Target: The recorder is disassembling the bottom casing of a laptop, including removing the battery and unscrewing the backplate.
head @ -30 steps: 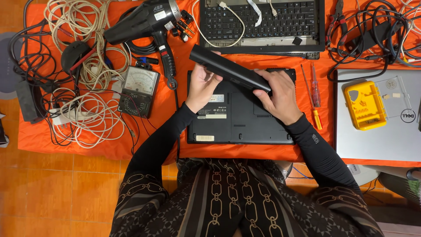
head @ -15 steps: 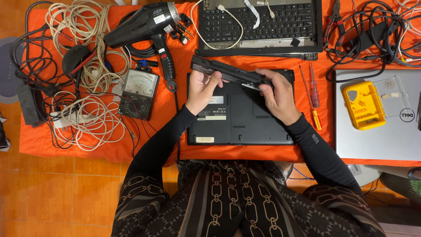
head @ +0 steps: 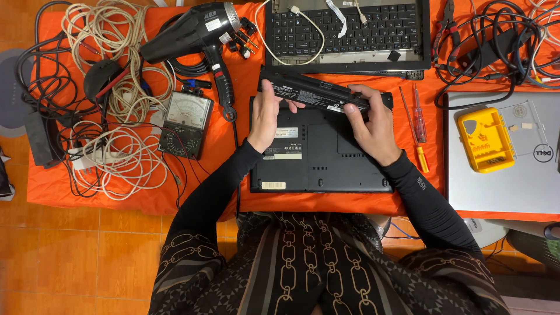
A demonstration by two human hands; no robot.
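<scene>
— Two hands are seen at the centre of the frame, both closed on a long black battery pack (head: 318, 93). The left hand (head: 265, 116) is wrapped around its left end, and the right hand (head: 373, 125) is curled over its right end, with fingertips laid on the upper face.

— Where is the pack held?

— It is held just above the rear edge of an upturned black laptop (head: 321, 154), which is laid on the orange cloth (head: 233, 131) of the desk. The pack is tilted, its left end placed higher in the frame than its right.

— How is this step best handled?

— By judgement, the pack should be kept level and parallel to the bay, an even grip should be kept at both ends, and no force should be used if it is felt to bind.

— What is hidden or unclear?

— The bay and its latches are covered by the pack and the hands, so whether the pack touches the laptop cannot be told. At the upper centre a dismantled keyboard tray (head: 347, 35) is cut off by the frame edge. At the right a silver laptop (head: 501, 169) under a yellow case (head: 485, 140) is also cropped. At the upper left the coiled cables (head: 116, 146) are too tangled to be separated, beside a black hair dryer (head: 192, 32) and an analogue meter (head: 185, 122).
</scene>
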